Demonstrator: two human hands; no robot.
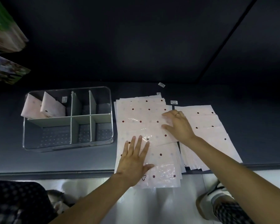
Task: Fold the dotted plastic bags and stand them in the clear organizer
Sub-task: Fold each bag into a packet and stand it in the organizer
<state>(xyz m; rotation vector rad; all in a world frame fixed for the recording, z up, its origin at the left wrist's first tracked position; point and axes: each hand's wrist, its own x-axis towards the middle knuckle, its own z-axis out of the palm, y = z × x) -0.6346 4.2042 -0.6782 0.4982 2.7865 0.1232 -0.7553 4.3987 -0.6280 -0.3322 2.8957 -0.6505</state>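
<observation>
Where hands (155, 143) press, bag (142, 117) dots vanish.

Label print (174, 102) too small to read; shoe (217, 199) cut off at right edge.

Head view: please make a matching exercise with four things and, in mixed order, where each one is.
Things:
1. left hand
2. right hand
3. folded bags
4. second stack of bags

Places:
A. far-left compartment of the clear organizer
B. flat on the near part of the top bag
C. on that bag's right part
D. right of the stack being worked on

Pairs: 1-B, 2-C, 3-A, 4-D
</observation>
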